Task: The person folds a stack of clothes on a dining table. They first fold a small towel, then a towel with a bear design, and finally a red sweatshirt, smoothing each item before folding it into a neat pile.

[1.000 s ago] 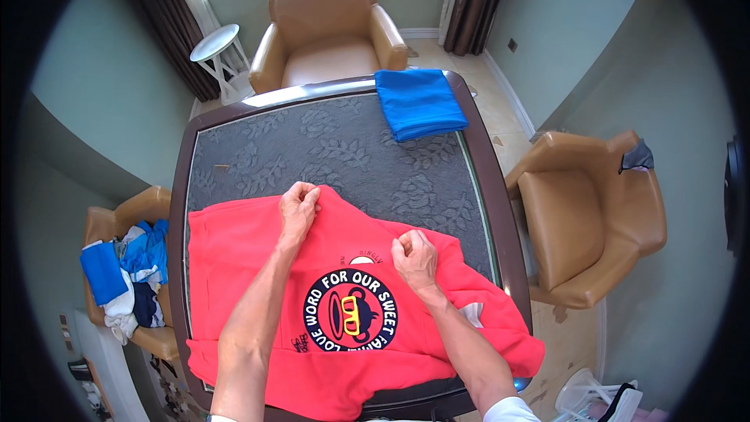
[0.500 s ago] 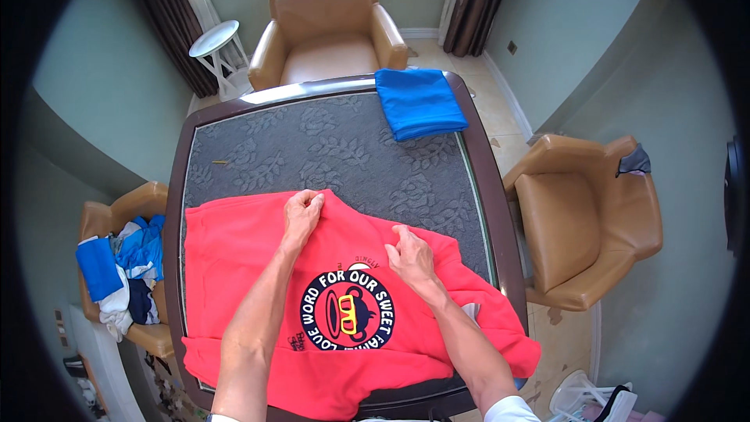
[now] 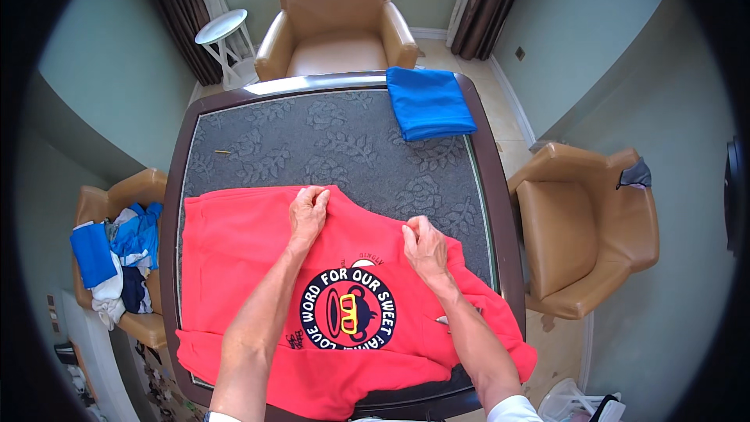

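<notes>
A red sweatshirt (image 3: 234, 266) lies spread over the near part of the table, its round dark print (image 3: 348, 309) with a cartoon face in yellow glasses facing up. At the garment's far edge my left hand (image 3: 309, 215) is closed, pinching the cloth between thumb and fingers. Farther right along that same edge, my right hand (image 3: 426, 250) has its fingers drawn together on the fabric. The sweatshirt's near side hangs in loose folds under my forearms, which hide part of it.
A folded blue cloth (image 3: 431, 105) rests on the far right corner of the dark-framed table (image 3: 504, 211). Tan armchairs stand at the far side (image 3: 336, 19) and right (image 3: 578, 227). The left chair (image 3: 144, 328) carries a heap of clothes (image 3: 125, 258).
My right hand has shifted slightly right along the sweatshirt's far edge, and its fingers have closed. My left hand keeps its pinch. The view has moved a little.
</notes>
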{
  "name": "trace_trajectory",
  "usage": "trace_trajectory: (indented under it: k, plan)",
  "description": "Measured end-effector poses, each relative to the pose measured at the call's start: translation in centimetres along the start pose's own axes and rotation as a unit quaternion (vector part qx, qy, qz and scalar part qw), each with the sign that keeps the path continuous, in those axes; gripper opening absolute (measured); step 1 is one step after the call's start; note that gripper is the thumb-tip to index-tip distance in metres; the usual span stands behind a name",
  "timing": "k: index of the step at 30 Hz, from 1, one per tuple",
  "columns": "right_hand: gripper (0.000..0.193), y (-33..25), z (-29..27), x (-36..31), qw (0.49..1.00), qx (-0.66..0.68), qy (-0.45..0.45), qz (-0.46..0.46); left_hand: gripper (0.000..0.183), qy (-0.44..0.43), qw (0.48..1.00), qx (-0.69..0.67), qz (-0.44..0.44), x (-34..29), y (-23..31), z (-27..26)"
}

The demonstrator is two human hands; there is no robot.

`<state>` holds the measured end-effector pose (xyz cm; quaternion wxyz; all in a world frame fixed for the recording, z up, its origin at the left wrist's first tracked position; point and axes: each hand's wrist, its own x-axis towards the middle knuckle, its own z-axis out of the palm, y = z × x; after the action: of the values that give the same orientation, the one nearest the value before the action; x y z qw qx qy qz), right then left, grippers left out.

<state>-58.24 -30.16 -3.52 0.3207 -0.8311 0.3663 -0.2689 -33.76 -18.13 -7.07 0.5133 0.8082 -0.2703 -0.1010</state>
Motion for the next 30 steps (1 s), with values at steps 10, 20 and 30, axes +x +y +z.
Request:
trace_trajectory:
  k: [10,20,30]
  plan:
    - [0.009,1.2,0.9,0.8,0.997,-0.041,0.043,-0.047,0.017,0.023,0.999,-0.014,-0.022,0.1,0.5,-0.2]
    - [0.011,1.0,0.1,1.3,0.995,-0.089,0.011,0.031,0.077,-0.057,0.948,0.209,0.235,-7.1,5.9,-1.3]
    - [0.040,-3.7,0.8,-1.6,0.971,-0.132,-0.047,-0.195,0.077,-0.103,0.908,0.274,0.300,-8.1,4.7,-0.3]
